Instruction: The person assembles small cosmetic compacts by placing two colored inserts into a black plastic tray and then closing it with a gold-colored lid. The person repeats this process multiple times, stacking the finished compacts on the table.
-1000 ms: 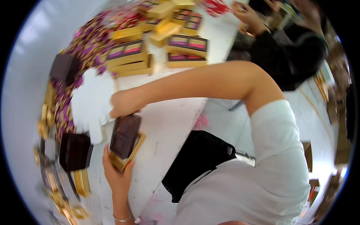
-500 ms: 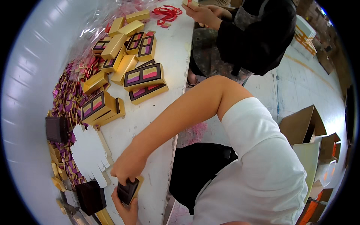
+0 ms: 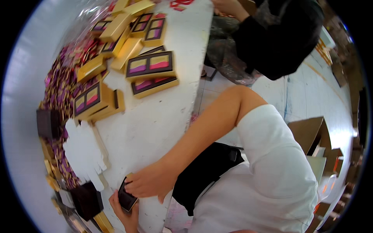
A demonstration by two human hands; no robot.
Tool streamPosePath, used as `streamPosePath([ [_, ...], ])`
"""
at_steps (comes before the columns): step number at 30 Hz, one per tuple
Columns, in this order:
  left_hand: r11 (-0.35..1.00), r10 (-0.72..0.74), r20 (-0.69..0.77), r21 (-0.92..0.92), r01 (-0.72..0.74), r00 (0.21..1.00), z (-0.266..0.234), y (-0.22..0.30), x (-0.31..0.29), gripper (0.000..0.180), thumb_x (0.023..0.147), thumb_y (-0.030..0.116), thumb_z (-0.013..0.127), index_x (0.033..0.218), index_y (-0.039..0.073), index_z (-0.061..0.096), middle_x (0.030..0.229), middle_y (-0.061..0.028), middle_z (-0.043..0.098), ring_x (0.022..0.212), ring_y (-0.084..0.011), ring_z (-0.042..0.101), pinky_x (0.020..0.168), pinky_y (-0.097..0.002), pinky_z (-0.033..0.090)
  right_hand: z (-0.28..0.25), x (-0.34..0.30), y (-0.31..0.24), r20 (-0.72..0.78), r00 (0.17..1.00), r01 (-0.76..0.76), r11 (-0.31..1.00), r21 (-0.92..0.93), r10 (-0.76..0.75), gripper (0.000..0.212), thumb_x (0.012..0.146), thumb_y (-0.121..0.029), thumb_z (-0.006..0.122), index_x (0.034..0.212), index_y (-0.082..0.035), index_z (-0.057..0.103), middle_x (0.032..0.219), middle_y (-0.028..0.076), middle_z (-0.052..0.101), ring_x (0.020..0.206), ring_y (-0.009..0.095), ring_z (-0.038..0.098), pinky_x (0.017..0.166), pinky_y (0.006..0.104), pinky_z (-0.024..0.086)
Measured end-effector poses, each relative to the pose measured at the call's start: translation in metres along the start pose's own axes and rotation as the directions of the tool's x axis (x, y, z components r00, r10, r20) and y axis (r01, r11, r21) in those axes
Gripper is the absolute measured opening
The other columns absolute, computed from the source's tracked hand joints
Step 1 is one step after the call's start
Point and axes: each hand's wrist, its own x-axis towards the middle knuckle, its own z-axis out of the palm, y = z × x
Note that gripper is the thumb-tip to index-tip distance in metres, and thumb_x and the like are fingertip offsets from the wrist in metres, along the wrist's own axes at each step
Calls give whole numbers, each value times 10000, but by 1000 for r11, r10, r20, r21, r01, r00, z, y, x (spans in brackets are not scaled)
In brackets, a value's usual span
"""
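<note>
My left hand [image 3: 130,215] is wrapped round a small gold box with a dark brown insert [image 3: 126,200], low on the white table near me. My right hand [image 3: 151,181] reaches across from the right. Its fingertips lie on the top of the insert, fingers stretched and thumb standing apart. Left of the box is a stack of dark brown trays [image 3: 86,200]. Beyond it lies a pile of flat white card pieces [image 3: 83,149].
Filled gold boxes [image 3: 150,64] are heaped farther up the white table [image 3: 155,116]. Small purple, red and gold wrapped pieces [image 3: 66,83] cover its left side. Another dark stack [image 3: 48,123] stands there. A co-worker in black [image 3: 272,46] is at the far right; open cartons [image 3: 309,134] are below.
My right hand has gone from fingers bent down at the insert to stretched out over it, shifting right. The whole view has shifted, and the co-worker's hands are now partly cut off.
</note>
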Motion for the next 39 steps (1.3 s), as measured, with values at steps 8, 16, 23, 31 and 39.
streamPosePath([
  [8, 979, 115, -123, 183, -91, 986, 3, 1, 20, 737, 644, 233, 764, 1270, 8, 448, 1077, -175, 530, 955, -323, 521, 821, -388, 418, -20, -4, 26, -156, 947, -197, 891, 409, 281, 460, 802, -199, 639, 1149, 70, 505, 1196, 243, 494, 1191, 355, 443, 1000, 417, 380],
  [16, 994, 111, -267, 20, -109, 957, 8, -13, 10, 797, 640, 234, 781, 1310, 42, 393, 1170, -161, 511, 975, -312, 516, 831, -388, 386, -73, 116, 173, 100, 670, -695, 669, -263, 736, 158, 824, -152, 589, 893, -10, 603, 903, 182, 609, 847, 336, 602, 723, 421, 474],
  [23, 989, 134, -289, -23, -147, 948, 12, -18, 14, 734, 703, 261, 753, 1305, 40, 396, 1138, -145, 525, 987, -315, 519, 830, -404, 392, 6, 115, 346, 392, 462, -567, 605, -559, 796, 201, 694, -91, 569, 802, 58, 648, 843, 242, 637, 766, 362, 638, 668, 439, 507],
  [31, 986, 87, -212, -119, -114, 973, 12, -21, 21, 754, 703, 270, 755, 1308, 19, 381, 1137, -154, 529, 1010, -330, 521, 846, -420, 396, -27, 105, 356, 59, 398, -877, 399, -266, 915, 135, 712, -69, 594, 786, 41, 616, 720, 149, 632, 632, 221, 618, 550, 358, 484],
  [39, 983, 65, -327, -141, -117, 943, 14, -21, 19, 830, 682, 253, 760, 1364, 67, 326, 1097, -133, 522, 1006, -305, 508, 820, -402, 394, -39, 102, 76, -6, 924, -367, 892, 265, 382, 259, 756, 65, 605, 982, -54, 649, 934, 112, 537, 822, 231, 566, 634, 281, 452],
])
